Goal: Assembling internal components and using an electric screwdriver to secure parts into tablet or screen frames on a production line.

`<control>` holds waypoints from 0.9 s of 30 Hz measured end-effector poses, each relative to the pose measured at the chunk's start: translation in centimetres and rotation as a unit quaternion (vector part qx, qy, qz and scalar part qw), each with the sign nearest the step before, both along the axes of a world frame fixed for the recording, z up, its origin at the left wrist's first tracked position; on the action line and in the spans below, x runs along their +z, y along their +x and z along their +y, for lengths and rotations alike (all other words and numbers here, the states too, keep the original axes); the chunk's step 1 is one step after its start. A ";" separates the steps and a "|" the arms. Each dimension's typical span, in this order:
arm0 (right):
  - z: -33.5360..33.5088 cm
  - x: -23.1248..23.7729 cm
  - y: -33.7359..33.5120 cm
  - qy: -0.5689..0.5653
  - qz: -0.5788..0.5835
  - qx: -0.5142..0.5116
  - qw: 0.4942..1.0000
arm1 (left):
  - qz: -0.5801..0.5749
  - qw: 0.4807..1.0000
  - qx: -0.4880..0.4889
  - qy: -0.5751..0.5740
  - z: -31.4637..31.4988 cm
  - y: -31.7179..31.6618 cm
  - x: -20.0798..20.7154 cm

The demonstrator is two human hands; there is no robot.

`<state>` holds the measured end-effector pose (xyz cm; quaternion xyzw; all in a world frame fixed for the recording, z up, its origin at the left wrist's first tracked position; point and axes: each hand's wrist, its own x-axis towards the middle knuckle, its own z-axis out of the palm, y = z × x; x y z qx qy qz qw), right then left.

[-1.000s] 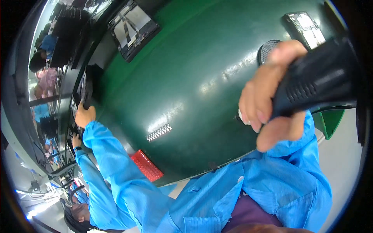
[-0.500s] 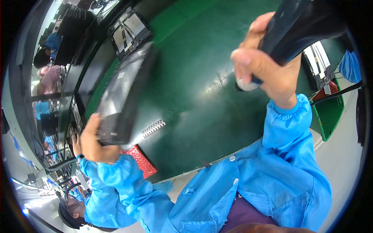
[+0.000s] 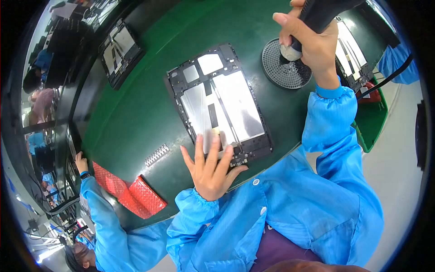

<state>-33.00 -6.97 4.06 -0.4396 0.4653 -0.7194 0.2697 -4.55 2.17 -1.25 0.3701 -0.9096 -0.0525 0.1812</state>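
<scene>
Head view of my workplace. At the centre, an opened tablet-like device (image 3: 242, 106) lies on the green tabletop (image 3: 149, 109) with its interior upward, its long axis leaning slightly to the left at the far end. Silvery panels fill most of its black frame, and a dark strip runs lengthwise between them. My left hand (image 3: 211, 177) is open and palm down, its fingers spread, with the fingertips over the near end of the device. My right hand (image 3: 317, 45) is closed around a black hand tool (image 3: 327, 12), whose upper part leaves the field of view. The tool's rounded, whitish end appears over a round grey perforated disc (image 3: 281, 77), to the right of the device; I cannot tell whether the two touch. A second opened device (image 3: 120, 54) rests at the far left, and a third (image 3: 352, 54) lies just beyond my right wrist. To the left of my left hand are a short strip of small metallic parts (image 3: 157, 155) and, nearer the table's edge, red bubble wrap (image 3: 147, 197). A green bin (image 3: 374, 127) stands at the right, with a black cable (image 3: 393, 72) passing near it. At the left edge, a co-worker's hand (image 3: 81, 163) reaches out from a blue sleeve (image 3: 106, 222).
</scene>
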 end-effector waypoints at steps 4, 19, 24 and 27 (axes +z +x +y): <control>0.0 -0.9 -0.3 -0.010 0.027 -0.013 1.000 | 0.162 0.977 0.022 0.135 0.3 -0.3 -2.1; -0.6 -1.4 -1.5 0.034 0.018 0.005 0.999 | 0.170 0.977 0.079 0.099 2.6 -7.0 -2.5; -0.8 -1.1 -2.0 0.058 0.003 0.019 0.998 | 0.174 0.975 0.084 0.112 2.5 -7.6 -2.1; -0.8 -1.1 -2.1 0.049 0.002 0.028 0.998 | 0.172 0.975 0.087 0.112 2.6 -7.8 -2.0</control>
